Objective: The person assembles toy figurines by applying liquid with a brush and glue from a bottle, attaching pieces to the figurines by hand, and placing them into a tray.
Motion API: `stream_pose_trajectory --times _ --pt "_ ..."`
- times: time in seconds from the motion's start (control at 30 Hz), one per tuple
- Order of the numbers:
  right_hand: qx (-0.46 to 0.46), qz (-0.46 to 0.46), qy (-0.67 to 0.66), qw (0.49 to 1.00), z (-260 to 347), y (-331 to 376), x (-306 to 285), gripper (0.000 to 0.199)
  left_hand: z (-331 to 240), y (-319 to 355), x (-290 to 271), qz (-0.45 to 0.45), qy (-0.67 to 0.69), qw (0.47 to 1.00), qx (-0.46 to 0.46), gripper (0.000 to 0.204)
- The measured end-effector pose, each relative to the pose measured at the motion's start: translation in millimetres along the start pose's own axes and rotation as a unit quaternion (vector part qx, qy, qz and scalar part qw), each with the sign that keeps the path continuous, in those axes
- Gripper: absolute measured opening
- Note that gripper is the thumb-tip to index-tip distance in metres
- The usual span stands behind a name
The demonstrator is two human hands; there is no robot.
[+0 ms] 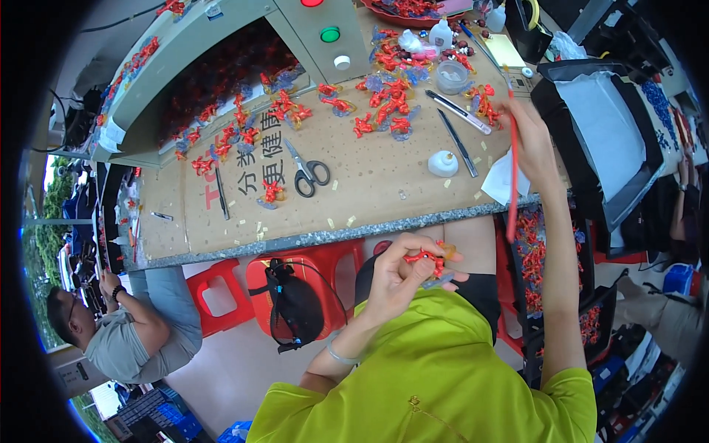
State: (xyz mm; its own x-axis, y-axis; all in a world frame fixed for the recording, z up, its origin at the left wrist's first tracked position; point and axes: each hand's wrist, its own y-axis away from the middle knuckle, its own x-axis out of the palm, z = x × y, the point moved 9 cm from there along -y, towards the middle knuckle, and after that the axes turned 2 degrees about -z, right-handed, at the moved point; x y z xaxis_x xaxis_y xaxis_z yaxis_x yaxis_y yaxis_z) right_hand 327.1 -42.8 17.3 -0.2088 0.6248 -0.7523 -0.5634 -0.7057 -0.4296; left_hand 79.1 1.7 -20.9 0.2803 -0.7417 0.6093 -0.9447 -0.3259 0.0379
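My left hand (396, 284) is closed in front of my body, below the table edge. Thumb and fingers pinch a small red figurine (430, 258) with clear yellow and bluish parts. Over the right side of the table, my right hand (533, 144) has its fingers bent around a long, slim red stick (512, 188), which hangs down past the table edge. The stick's kind is not clear. Close to those fingertips lies a red and yellow figurine (484, 102). A white paper (504, 179) sits under the stick, beside my wrist.
Scissors (306, 173), a utility knife (459, 112), a black pen (458, 144) and a white bottle (443, 164) lie on the table. Many figurines (388, 100) cluster near a beige machine (336, 44). A black tray (605, 133) stands right; another person (133, 328) sits left.
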Motion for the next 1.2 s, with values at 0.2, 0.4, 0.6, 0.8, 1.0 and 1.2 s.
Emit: stream_pose_trajectory --times 0.2,0.4,0.6,0.8,1.0,1.2 --pt "-0.135 0.011 0.293 0.947 -14.3 -48.3 28.4 0.042 -10.6 -8.2 -18.5 -0.04 0.002 0.999 0.004 0.025" --pt "0.093 -0.048 -0.207 0.973 31.2 30.6 31.7 0.061 -23.5 -16.2 -41.4 -0.119 -0.045 0.991 0.034 0.029" --pt "0.173 -0.006 -0.278 0.945 36.6 57.2 95.2 0.053 -24.4 -24.3 -42.8 -0.133 -0.087 0.986 0.044 0.036" --pt "0.218 -0.029 -0.421 0.88 50.4 85.1 58.2 0.054 -18.4 -25.1 -39.8 -0.128 -0.112 0.984 0.052 0.031" --pt "0.295 -0.005 -0.553 0.779 68.9 140.7 6.7 0.044 -16.4 -30.7 -25.0 -0.104 -0.116 0.986 0.054 0.028" --pt "0.316 -0.066 -0.478 0.817 65.3 146.5 -12.3 0.035 -17.8 -36.3 -7.8 -0.073 -0.143 0.983 0.088 0.029"
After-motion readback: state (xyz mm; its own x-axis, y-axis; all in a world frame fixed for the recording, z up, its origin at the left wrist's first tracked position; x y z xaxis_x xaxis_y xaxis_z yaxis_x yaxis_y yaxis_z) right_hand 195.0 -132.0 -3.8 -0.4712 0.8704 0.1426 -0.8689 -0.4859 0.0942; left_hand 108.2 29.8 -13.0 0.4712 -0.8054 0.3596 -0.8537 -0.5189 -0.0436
